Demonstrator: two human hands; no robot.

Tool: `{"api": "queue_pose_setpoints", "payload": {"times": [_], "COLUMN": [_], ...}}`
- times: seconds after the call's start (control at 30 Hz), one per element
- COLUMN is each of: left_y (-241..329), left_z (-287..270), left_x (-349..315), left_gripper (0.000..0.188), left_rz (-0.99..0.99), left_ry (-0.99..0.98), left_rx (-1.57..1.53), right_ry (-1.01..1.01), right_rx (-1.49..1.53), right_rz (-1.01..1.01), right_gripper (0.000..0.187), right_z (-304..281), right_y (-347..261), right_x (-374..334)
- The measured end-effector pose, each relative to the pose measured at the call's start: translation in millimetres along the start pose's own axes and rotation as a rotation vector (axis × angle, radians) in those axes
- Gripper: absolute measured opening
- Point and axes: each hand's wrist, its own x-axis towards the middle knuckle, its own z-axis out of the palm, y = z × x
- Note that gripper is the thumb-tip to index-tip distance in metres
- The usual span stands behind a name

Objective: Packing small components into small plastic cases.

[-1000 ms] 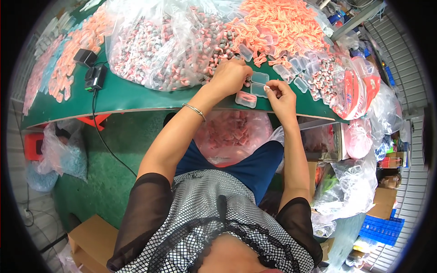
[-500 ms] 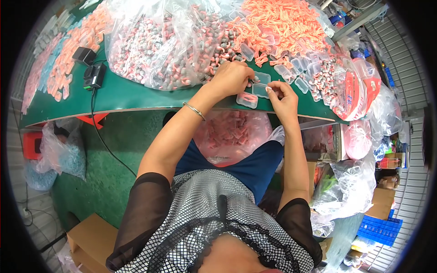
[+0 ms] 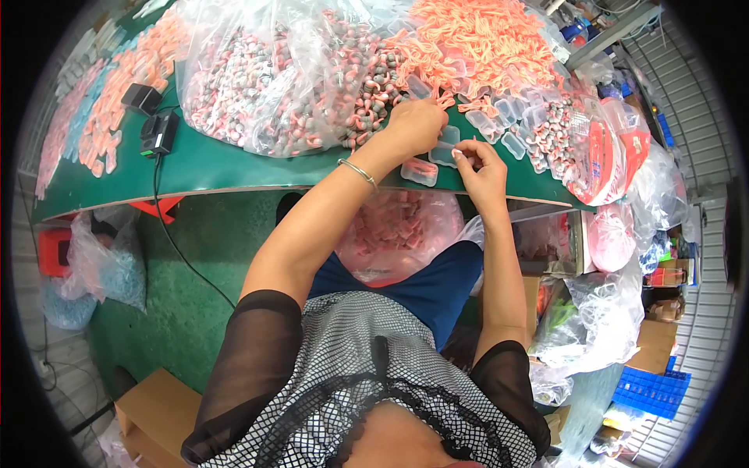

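Note:
My left hand (image 3: 418, 126) is at the near edge of a heap of orange cords (image 3: 484, 39). Its fingers curl under, up against a loose orange cord piece (image 3: 445, 100), and what they hold is hidden. Thumb and forefinger of my right hand (image 3: 484, 170) pinch a small pale thing too tiny to name. Between the hands, an open clear plastic box (image 3: 441, 155) lies on the green table (image 3: 250, 170), partly covered by the fingers. Beside it, a small clear box (image 3: 420, 172) has pinkish-orange pieces in it.
A big clear bag (image 3: 257, 101) of pink-and-grey pieces fills the table's middle. Black devices (image 3: 159, 132) with a cable stand left. More clear boxes (image 3: 485, 125) and a red-printed bag (image 3: 612, 156) lie right. A bag of pink pieces (image 3: 398, 226) is below the table edge.
My left hand has moved away to the right, over the clear box and up to the orange cords. The right hand has shifted slightly and keeps its pinch.

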Motion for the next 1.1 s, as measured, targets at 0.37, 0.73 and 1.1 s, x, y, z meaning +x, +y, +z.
{"api": "queue_pose_setpoints", "payload": {"times": [0.37,0.73,1.1], "left_y": [2,-7,5], "left_z": [-18,7,0], "left_x": [-11,1,-22], "left_gripper": [0.012,0.016,0.014], "left_rz": [-0.050,0.010,-0.017], "left_ry": [-0.186,-0.320,0.007], "left_rx": [-0.544,-0.322,-0.357], "right_ry": [0.028,0.018,0.065], "right_rx": [-0.054,-0.401,-0.368], "right_rz": [-0.010,-0.240,-0.250], "right_gripper": [0.011,0.012,0.012], "right_z": [-2,6,5], "right_y": [-5,0,5], "right_x": [0,-3,-3]}}
